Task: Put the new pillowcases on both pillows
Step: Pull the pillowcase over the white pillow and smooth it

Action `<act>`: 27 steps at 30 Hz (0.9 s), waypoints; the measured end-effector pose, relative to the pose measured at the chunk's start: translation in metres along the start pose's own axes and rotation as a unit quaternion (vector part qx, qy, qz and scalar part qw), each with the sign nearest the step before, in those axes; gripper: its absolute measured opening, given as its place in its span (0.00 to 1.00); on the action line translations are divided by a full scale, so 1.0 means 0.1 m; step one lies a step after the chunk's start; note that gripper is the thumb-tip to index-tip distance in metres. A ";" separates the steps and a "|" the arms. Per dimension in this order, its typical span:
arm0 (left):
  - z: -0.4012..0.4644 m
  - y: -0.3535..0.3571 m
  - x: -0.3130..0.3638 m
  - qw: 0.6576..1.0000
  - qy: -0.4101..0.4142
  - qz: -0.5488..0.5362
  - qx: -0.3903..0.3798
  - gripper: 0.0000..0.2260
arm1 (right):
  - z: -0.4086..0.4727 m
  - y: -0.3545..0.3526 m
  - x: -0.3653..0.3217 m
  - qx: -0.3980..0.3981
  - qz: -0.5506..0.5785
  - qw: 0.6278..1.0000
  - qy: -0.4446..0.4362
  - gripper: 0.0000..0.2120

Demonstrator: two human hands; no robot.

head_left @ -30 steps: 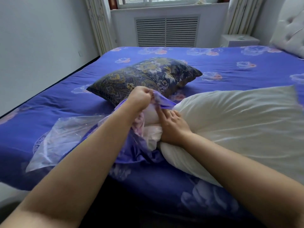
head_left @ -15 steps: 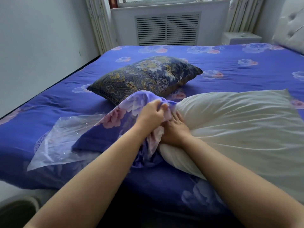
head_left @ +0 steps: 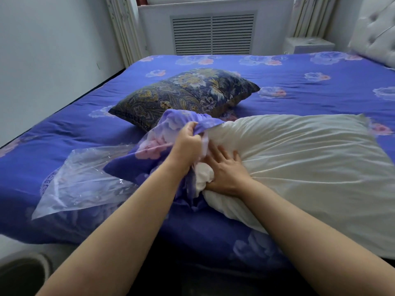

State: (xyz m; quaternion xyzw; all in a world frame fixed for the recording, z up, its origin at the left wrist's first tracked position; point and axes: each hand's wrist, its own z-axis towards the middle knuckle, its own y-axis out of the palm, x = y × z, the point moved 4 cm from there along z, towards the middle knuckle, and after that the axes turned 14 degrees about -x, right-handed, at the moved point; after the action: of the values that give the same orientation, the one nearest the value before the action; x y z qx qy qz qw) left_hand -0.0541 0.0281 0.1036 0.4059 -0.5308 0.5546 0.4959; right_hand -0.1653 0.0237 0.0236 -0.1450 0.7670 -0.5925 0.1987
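A bare white pillow (head_left: pixel 299 163) lies across the near right of the bed. My right hand (head_left: pixel 226 171) presses on its bunched left end, fingers spread flat on it. A blue floral pillowcase (head_left: pixel 149 154) is gathered at that end, its open edge drawn over the pillow's upper corner. My left hand (head_left: pixel 188 142) is closed on that edge of the pillowcase. Behind them lies a second pillow (head_left: pixel 186 95) in a dark paisley and flower cover, touched by neither hand.
A clear plastic bag (head_left: pixel 85 180) lies on the blue floral bedspread (head_left: pixel 299 82) to the left of the pillowcase. A white tufted headboard (head_left: pixel 376 33) is at the far right, a white nightstand (head_left: pixel 310 44) beside it, a wall along the left.
My left hand has pulled the pillowcase's open edge up and rightward over the pillow's corner. My right hand went from gripping the pillow's end to pressing flat on it.
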 end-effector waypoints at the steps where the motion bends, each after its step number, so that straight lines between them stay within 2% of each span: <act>1: -0.04 0.07 -0.03 1.000 -0.007 0.015 -0.018 0.09 | 0.01 -0.02 0.03 0.014 -0.007 1.000 0.009 0.49; 3: -0.07 0.02 -0.09 0.984 -0.033 0.174 -0.036 0.06 | 0.00 -0.06 0.04 0.044 -0.030 0.999 0.010 0.52; 5: -0.05 -0.17 -0.14 0.919 -0.066 0.388 -0.021 0.08 | -0.01 -0.11 0.00 0.062 -0.060 0.996 -0.016 0.52; 6: -0.02 -0.27 -0.12 0.888 -0.071 0.455 0.004 0.09 | 0.00 -0.14 -0.03 0.053 -0.073 0.995 -0.035 0.53; 7: 0.02 -0.35 -0.08 0.868 -0.048 0.492 0.033 0.09 | 0.00 -0.17 -0.07 0.034 -0.081 0.995 -0.055 0.53; 9: 0.09 -0.42 0.06 0.862 0.049 0.501 0.061 0.11 | 0.02 -0.23 -0.11 -0.009 -0.062 0.993 -0.096 0.52; 10: 0.14 -0.43 0.10 0.873 0.085 0.477 0.055 0.13 | 0.02 -0.28 -0.11 -0.018 -0.032 0.993 -0.113 0.50; 12: 0.22 -0.43 0.16 0.920 0.106 0.376 0.035 0.14 | 0.05 -0.40 -0.06 0.012 0.003 0.991 -0.130 0.42; 13: 0.24 -0.43 0.17 0.937 0.099 0.334 0.030 0.13 | 0.08 -0.45 -0.03 0.040 -0.013 0.991 -0.125 0.40; 15: 0.29 -0.40 0.22 0.950 0.083 0.297 0.053 0.11 | 0.15 -0.50 0.02 0.073 -0.079 0.989 -0.105 0.37; 17: 0.33 -0.37 0.27 0.950 0.077 0.292 0.082 0.08 | 0.22 -0.49 -0.01 0.069 -0.119 0.986 -0.095 0.38; 19: 0.40 -0.34 0.22 0.961 0.033 0.256 0.095 0.04 | 0.25 -0.47 -0.12 0.064 -0.132 0.985 -0.094 0.41; 21: 0.44 -0.29 0.10 0.984 -0.036 0.154 0.086 0.05 | 0.30 -0.47 -0.22 0.067 -0.139 0.985 -0.074 0.42; 23: 0.37 -0.21 0.02 0.996 -0.082 0.018 0.012 0.06 | 0.34 -0.50 -0.25 0.079 -0.117 0.990 -0.031 0.42; 25: 0.19 -0.10 -0.02 0.977 -0.154 -0.111 -0.099 0.16 | 0.41 -0.52 -0.23 0.076 -0.070 0.995 0.011 0.41; 26: 0.12 -0.11 -0.06 0.968 -0.174 -0.137 -0.119 0.21 | 0.45 -0.51 -0.22 0.074 -0.059 0.995 0.019 0.42; 27: 0.05 -0.17 -0.12 0.973 -0.171 -0.106 -0.110 0.21 | 0.48 -0.47 -0.24 0.073 -0.060 0.995 0.018 0.43</act>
State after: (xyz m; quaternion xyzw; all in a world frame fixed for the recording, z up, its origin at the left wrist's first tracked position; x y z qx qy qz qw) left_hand -0.0355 0.0204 0.0956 0.4915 -0.6198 0.3592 0.4953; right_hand -0.1214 -0.0182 0.0618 -0.1656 0.7150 -0.6603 0.1591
